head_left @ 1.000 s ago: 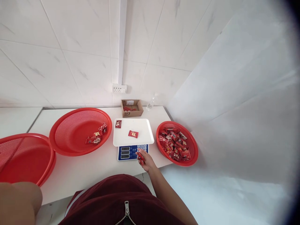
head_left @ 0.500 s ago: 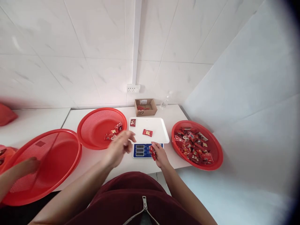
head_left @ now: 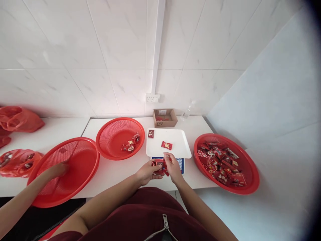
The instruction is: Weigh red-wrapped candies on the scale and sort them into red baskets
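My left hand (head_left: 147,173) and my right hand (head_left: 172,166) meet in front of the scale (head_left: 168,150), both pinched on a small bunch of red candy packets (head_left: 159,165). The scale's white tray holds two packets: one candy (head_left: 167,145) near the middle and another candy (head_left: 150,134) at its back left corner. The blue keypad is mostly hidden behind my hands.
A red basket (head_left: 225,163) full of packets stands at the right. A middle red basket (head_left: 119,138) holds a few packets. Another person's hand (head_left: 56,169) rests in the large left basket (head_left: 65,169). A cardboard box (head_left: 164,117), a bottle (head_left: 187,113) and red bags (head_left: 17,119) are behind.
My left hand came in from the left and joined my right hand on the packets in front of the scale. The view swung left, bringing the red bags into sight.
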A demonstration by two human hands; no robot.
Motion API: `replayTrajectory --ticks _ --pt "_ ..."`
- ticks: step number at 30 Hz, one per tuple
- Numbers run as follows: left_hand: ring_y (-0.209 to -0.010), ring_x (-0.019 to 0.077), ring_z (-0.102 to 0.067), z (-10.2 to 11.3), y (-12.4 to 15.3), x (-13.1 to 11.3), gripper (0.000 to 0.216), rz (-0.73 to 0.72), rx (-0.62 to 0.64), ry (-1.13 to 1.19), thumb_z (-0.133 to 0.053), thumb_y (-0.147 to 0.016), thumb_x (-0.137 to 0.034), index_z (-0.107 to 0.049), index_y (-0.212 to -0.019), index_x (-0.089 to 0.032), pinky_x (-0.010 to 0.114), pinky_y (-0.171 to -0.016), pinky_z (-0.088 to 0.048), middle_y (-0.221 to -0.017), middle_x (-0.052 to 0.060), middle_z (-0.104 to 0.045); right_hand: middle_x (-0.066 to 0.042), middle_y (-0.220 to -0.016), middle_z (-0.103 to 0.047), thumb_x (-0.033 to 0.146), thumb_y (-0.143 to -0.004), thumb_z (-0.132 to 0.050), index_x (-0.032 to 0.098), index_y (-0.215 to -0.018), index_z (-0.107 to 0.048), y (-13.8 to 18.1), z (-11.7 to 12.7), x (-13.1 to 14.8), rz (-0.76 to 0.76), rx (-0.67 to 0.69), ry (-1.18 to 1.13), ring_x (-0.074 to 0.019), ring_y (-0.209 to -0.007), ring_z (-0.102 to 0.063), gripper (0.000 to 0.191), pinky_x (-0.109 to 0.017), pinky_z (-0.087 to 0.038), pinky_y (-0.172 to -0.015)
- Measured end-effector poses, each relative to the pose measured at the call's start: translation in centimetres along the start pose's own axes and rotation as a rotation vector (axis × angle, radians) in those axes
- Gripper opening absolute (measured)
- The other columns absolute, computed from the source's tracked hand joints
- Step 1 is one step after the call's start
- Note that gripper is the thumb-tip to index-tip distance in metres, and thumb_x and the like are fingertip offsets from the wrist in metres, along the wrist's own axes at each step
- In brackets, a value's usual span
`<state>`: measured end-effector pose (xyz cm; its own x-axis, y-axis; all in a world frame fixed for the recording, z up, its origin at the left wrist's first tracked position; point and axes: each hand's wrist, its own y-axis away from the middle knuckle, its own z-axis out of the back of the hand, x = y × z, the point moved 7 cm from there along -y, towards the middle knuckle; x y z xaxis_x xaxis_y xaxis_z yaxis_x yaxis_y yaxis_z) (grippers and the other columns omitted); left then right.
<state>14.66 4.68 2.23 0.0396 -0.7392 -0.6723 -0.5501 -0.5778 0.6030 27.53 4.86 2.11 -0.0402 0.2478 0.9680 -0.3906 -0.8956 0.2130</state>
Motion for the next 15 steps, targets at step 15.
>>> replayTrajectory --ticks 15 --pt "-0.062 0.0098 -0.063 7.9 3.0 1.6 0.007 0.057 -0.297 0.253 -0.056 -0.084 -0.018 -0.051 -0.088 -0.017 0.023 -0.063 -0.052 -0.071 0.002 -0.066 0.001 -0.081 -0.065 0.012 -0.069 -0.061 0.024 -0.099 -0.046 -7.5 2.1 -4.7 -0.343 -0.214 -0.639 -0.0139 -0.076 -0.066 0.035 -0.029 -0.058 -0.07"
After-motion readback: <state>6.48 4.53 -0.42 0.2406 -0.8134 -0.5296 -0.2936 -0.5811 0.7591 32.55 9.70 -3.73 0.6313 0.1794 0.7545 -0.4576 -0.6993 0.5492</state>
